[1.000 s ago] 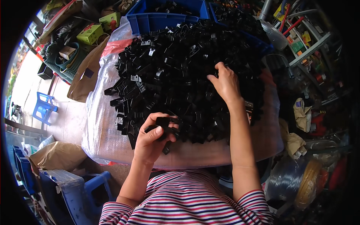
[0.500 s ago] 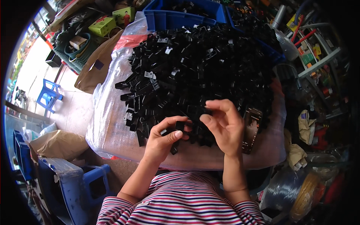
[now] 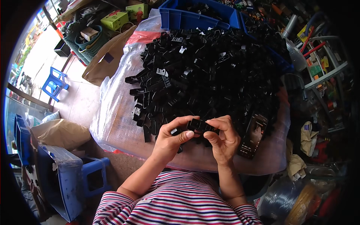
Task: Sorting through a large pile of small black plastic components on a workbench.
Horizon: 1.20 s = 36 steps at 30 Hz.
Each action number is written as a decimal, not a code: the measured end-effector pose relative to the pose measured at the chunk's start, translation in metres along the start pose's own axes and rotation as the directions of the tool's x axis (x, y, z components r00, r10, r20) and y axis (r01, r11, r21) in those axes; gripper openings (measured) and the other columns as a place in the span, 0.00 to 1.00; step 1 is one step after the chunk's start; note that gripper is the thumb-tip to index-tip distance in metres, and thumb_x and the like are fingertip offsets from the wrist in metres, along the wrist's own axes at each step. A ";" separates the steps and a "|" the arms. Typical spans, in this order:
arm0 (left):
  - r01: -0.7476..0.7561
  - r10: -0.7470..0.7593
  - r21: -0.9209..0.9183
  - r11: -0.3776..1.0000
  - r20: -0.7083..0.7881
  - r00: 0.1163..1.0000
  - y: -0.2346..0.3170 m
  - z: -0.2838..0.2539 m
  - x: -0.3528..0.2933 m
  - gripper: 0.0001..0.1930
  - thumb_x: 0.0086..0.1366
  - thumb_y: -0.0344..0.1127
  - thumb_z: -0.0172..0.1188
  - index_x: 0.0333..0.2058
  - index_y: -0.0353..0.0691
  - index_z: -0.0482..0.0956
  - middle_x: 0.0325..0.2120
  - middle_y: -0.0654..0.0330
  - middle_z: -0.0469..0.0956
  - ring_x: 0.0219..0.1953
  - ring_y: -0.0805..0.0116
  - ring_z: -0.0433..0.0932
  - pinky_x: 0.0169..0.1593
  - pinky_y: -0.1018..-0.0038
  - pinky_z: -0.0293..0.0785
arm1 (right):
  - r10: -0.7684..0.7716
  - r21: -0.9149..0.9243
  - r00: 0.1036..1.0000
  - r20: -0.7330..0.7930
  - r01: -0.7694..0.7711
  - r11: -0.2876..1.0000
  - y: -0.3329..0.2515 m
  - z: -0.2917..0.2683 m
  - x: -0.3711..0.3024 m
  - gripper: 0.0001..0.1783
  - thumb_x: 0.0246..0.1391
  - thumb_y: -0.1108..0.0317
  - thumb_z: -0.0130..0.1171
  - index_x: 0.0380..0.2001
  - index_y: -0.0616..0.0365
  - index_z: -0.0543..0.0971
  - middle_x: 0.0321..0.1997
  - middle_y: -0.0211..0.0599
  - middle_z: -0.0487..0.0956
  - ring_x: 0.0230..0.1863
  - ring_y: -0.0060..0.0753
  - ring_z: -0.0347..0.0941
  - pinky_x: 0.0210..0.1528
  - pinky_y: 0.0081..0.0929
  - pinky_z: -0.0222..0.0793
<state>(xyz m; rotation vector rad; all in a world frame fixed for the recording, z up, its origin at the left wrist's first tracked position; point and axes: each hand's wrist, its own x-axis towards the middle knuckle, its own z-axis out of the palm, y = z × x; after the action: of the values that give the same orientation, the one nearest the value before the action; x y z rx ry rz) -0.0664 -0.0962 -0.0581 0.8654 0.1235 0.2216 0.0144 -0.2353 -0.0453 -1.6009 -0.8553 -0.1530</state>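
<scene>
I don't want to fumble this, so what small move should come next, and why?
Perhaps close the right hand in a steadying pinch on the black part: its thumb and forefinger already sit at the part's right end, while the left hand grips the left.

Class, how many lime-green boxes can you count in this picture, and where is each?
2. Both are at the upper left: the nearer box, and the farther box just to its right. Others may be hidden from view.

From afar, I see a small blue plastic stool [image 3: 54,85] on pale floor tiles [image 3: 80,98], left, and two lime-green boxes [image 3: 114,20] farther back.
</scene>
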 end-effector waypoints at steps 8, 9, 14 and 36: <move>-0.004 0.004 0.012 1.000 -0.025 1.000 -0.003 -0.005 0.000 0.25 0.57 0.32 0.63 0.52 0.30 0.69 0.44 0.53 0.75 0.48 0.64 0.73 0.55 0.71 0.67 | -0.102 -0.176 0.995 0.013 0.103 0.979 -0.002 0.007 0.000 0.17 0.45 0.59 0.67 0.34 0.59 0.78 0.34 0.34 0.76 0.39 0.32 0.70 0.39 0.25 0.68; 0.001 0.000 0.012 1.000 -0.021 1.000 -0.003 -0.004 -0.001 0.25 0.57 0.32 0.63 0.52 0.30 0.69 0.44 0.53 0.75 0.48 0.64 0.73 0.55 0.71 0.67 | -0.100 -0.179 0.995 0.009 0.100 0.979 -0.002 0.009 -0.001 0.17 0.45 0.59 0.67 0.34 0.59 0.78 0.34 0.34 0.76 0.39 0.32 0.70 0.39 0.25 0.68; -0.149 0.165 0.221 0.964 -0.056 0.985 0.000 -0.001 -0.006 0.25 0.54 0.35 0.66 0.51 0.33 0.72 0.44 0.57 0.73 0.48 0.67 0.72 0.55 0.73 0.65 | 0.173 0.085 0.985 -0.016 -0.171 0.982 -0.008 0.023 -0.012 0.16 0.46 0.64 0.67 0.37 0.58 0.77 0.48 0.42 0.72 0.45 0.34 0.70 0.45 0.27 0.69; 0.065 -0.055 0.176 0.982 -0.059 0.997 0.001 -0.004 -0.011 0.28 0.50 0.25 0.65 0.52 0.31 0.71 0.47 0.58 0.73 0.52 0.66 0.70 0.57 0.72 0.63 | -0.073 -0.300 0.983 0.167 0.121 0.946 -0.017 0.001 -0.002 0.19 0.35 0.78 0.69 0.36 0.57 0.78 0.36 0.35 0.74 0.35 0.34 0.72 0.35 0.25 0.71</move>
<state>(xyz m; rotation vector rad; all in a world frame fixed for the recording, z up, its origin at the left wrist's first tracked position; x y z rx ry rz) -0.0783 -0.0956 -0.0597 1.0325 0.2223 0.1793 0.0022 -0.2361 -0.0329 -1.8823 -1.0716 -0.2459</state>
